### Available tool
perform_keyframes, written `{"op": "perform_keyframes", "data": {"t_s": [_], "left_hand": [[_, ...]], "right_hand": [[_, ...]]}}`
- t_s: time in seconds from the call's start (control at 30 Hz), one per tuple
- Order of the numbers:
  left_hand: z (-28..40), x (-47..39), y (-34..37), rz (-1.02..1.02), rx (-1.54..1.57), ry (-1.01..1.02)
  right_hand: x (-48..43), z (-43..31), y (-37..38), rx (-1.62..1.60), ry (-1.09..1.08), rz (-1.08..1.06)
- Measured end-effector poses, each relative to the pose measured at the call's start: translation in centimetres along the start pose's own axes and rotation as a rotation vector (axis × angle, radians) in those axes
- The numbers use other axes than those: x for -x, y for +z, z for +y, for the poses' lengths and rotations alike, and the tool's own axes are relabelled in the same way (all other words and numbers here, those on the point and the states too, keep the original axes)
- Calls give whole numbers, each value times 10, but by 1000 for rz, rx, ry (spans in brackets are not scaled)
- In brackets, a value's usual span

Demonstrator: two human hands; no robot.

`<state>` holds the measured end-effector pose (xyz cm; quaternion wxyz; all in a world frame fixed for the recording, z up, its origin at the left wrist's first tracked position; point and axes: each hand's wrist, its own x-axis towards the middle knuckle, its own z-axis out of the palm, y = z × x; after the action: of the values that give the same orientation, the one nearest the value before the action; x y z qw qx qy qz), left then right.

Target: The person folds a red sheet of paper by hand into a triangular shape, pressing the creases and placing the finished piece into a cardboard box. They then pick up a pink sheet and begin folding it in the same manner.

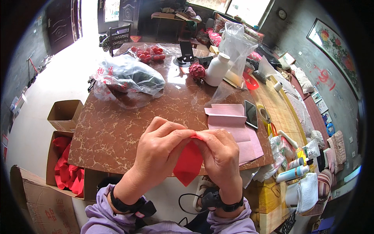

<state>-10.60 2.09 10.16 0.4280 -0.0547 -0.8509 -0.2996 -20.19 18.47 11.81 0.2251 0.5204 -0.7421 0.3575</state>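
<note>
My left hand (pixel 162 146) and my right hand (pixel 219 149) meet near the front edge of the brown marbled table (pixel 108 131). Between them they pinch the top edge of a folded red piece (pixel 189 163), paper or cloth; it hangs down to a point below my fingers. Both thumbs and index fingers grip it, and the gripped edge is mostly covered by the fingertips. Just beyond my right hand lie folded pink sheets (pixel 228 120), with a smartphone (pixel 251 114) beside them.
A plastic bag (pixel 131 79), packed tomatoes (pixel 149 54), a dragon fruit (pixel 197 71) and a white bottle (pixel 217 70) stand farther back. Scissors (pixel 270 122) lie at right near bottles. At left, a cardboard box (pixel 65 133) holds red pieces (pixel 68 172).
</note>
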Motion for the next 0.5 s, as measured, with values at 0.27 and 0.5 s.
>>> {"op": "perform_keyframes", "data": {"t_s": [0.27, 0.5], "left_hand": [[-2, 2, -1, -102, -248, 149], [4, 0, -4, -57, -216, 151]], "right_hand": [[-2, 1, -5, 239, -91, -109], [2, -3, -18, 254, -80, -24]]}}
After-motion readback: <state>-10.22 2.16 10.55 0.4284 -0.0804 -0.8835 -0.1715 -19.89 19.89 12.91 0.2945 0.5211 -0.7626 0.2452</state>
